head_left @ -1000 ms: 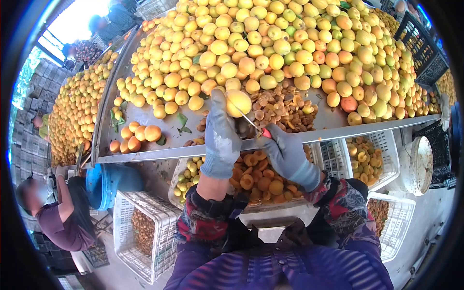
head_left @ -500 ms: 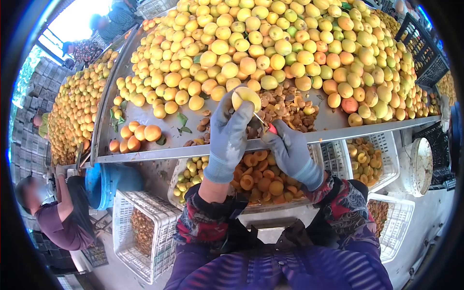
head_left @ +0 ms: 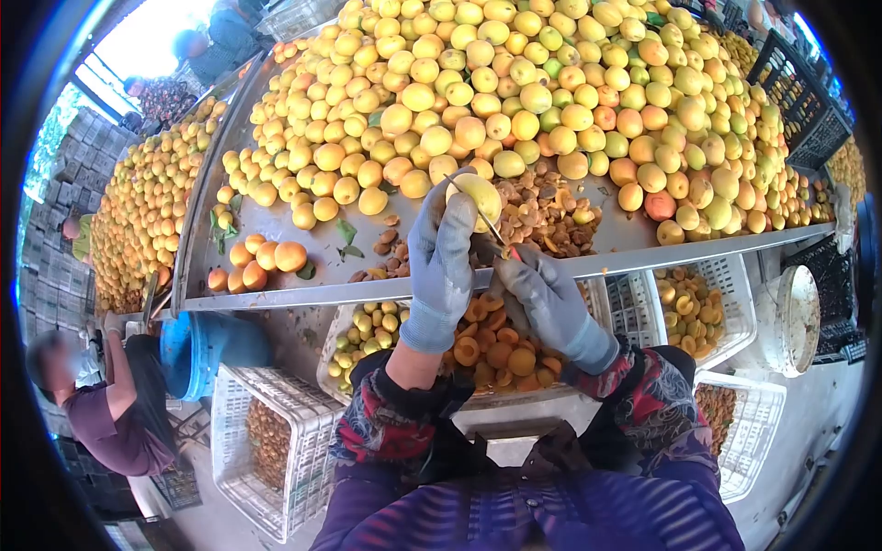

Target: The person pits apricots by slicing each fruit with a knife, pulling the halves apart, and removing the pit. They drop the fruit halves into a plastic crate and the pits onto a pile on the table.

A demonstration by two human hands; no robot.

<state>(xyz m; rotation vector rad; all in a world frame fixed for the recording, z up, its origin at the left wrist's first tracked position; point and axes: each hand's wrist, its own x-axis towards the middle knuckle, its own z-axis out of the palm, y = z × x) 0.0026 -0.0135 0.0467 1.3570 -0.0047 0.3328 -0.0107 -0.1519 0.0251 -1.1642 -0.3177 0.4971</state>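
Observation:
My left hand (head_left: 443, 253), in a grey work glove, is closed round a yellow apricot (head_left: 479, 195) over the metal table's front edge. In my gloved right hand (head_left: 549, 298) is a small knife (head_left: 491, 227) with a red handle, its thin blade lying across the apricot. Right behind both hands a heap of brown apricot pits (head_left: 556, 207) lies on the metal table (head_left: 358, 292). Below them, under the table edge, stands a container of halved apricots (head_left: 503, 354), partly covered by my right hand and forearms.
A large pile of whole apricots (head_left: 514, 92) covers the table's back. Several orange apricots (head_left: 266, 253) sit at the front left. White crates (head_left: 317, 441) with pits stand on the floor either side, near a blue barrel (head_left: 207, 354) and a white bucket (head_left: 799, 321). A person (head_left: 119, 404) sits at left.
The knife blade has swung up across the face of the apricot. My right hand has shifted slightly down and right, and the left hand has turned a little.

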